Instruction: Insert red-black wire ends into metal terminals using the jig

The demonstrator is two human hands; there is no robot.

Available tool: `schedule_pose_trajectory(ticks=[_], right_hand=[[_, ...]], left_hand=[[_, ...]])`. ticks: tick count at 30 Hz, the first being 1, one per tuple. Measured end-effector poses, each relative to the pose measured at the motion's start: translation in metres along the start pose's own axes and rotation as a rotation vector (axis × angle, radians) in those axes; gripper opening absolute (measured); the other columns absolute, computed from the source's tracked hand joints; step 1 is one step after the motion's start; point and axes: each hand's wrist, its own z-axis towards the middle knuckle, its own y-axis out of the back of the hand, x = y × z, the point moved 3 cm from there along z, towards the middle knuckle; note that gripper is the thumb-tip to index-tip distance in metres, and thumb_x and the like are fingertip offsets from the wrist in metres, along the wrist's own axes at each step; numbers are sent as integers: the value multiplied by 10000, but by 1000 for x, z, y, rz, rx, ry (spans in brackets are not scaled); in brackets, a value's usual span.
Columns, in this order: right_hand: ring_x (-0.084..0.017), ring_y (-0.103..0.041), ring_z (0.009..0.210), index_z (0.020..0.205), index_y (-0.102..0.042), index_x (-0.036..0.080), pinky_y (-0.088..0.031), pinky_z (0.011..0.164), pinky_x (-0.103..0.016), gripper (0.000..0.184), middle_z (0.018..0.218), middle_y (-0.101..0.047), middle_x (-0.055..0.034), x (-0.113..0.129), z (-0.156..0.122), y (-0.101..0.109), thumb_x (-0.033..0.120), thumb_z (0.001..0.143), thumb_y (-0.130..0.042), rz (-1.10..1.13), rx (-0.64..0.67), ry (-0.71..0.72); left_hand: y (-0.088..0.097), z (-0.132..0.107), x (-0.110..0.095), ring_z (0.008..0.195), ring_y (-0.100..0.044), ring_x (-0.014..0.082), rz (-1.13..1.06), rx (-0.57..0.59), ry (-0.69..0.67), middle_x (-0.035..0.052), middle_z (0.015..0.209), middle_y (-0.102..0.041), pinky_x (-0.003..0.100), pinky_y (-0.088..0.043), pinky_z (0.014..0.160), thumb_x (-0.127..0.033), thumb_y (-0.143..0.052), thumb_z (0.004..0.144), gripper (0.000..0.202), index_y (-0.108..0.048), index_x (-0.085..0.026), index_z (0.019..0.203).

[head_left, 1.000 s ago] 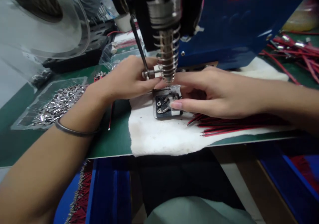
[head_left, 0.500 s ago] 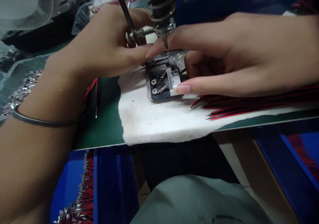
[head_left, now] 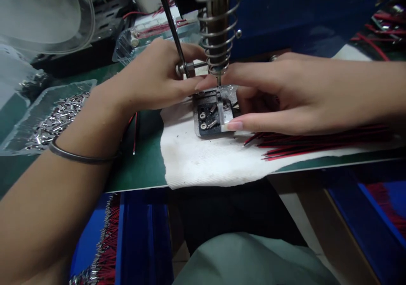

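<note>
My left hand [head_left: 158, 80] reaches in from the left, with its thumb stretched toward the back of a small metal fixture [head_left: 203, 133]. Its fingertips meet my right index finger there; whatever lies between them is hidden. My right hand [head_left: 285, 92] spans the fixture from the right, its thumb pressing the front end of a shiny metal block [head_left: 226, 115] and its index finger at the rear. The other right fingers are curled under. Straight above, a press spindle with a coil spring [head_left: 218, 29] has its thin tip down at the block.
Red and black wires [head_left: 285, 143] lie right on white paper [head_left: 196, 162]. A clear tray of metal terminals [head_left: 60, 120] stands left. A slanting black rod [head_left: 173, 27] rises beside the spindle. Below the table edge, a blue bin [head_left: 85, 238] holds wires with metal ends.
The spindle has come down, its tip now closer to the metal block. Both hands hold nearly the same pose at the fixture. The whole view has shifted slightly.
</note>
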Motion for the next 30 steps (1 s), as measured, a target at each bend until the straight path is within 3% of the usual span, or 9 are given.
schedule_pose_trajectory(ticks=[3, 9, 12, 16, 18, 25, 30], right_hand=[[-116, -618, 710, 1036, -610, 221, -371, 615, -303, 367, 836, -723, -19, 1, 1, 1, 584, 1088, -631, 1, -10, 6], [-110, -553, 642, 1064, -660, 238, -358, 611, -313, 309, 726, -661, 10, 1, 1, 1, 546, 1080, -657, 19, -4, -8], [-102, -561, 655, 1081, -670, 232, -359, 619, -306, 293, 748, -666, 12, 1, -1, 0, 524, 1088, -651, 0, -18, 4], [-93, -606, 693, 1198, -680, 232, -385, 631, -280, 345, 842, -713, 27, -1, -2, 1, 559, 1102, -628, -63, -8, 11], [-94, -618, 704, 1284, -684, 244, -390, 642, -274, 387, 864, -722, 36, -2, -2, 2, 581, 1111, -609, -96, 1, 13], [-69, -566, 622, 1327, -688, 293, -369, 613, -278, 391, 800, -696, 61, -3, -4, 4, 608, 1113, -603, -128, 7, 14], [-26, -547, 597, 1493, -645, 310, -353, 551, -233, 570, 842, -713, 71, -7, -6, 9, 724, 1121, -523, -226, -16, 84]], left_hand=[[1, -1, -3, 1103, -733, 183, -14, 15, 15, 98, 1315, -836, 243, -508, 947, -515, -666, 1051, 453, -805, -88, 1112], [1, 0, 3, 945, -652, 150, -39, 10, 28, 30, 1211, -853, 269, -498, 883, -838, -636, 984, 683, -778, -172, 937], [1, 0, 4, 884, -604, 120, -30, 20, 44, 3, 1138, -846, 266, -470, 835, -802, -666, 984, 655, -815, -164, 972], [0, 1, 3, 833, -583, 107, 29, 15, 4, 7, 1044, -808, 285, -427, 801, -734, -560, 1027, 700, -837, -152, 1300], [0, 1, 3, 823, -571, 113, 66, 17, -15, 25, 1005, -777, 306, -422, 814, -728, -498, 1025, 750, -813, -141, 1369], [-1, 2, 3, 712, -360, 95, 71, 11, 13, -2, 724, -494, 365, -430, 832, -730, -517, 988, 723, -833, -102, 1160], [2, 1, 0, 736, -466, 127, 134, 4, 110, 35, 748, -520, 443, -430, 824, -792, -465, 922, 775, -793, -106, 1071]])
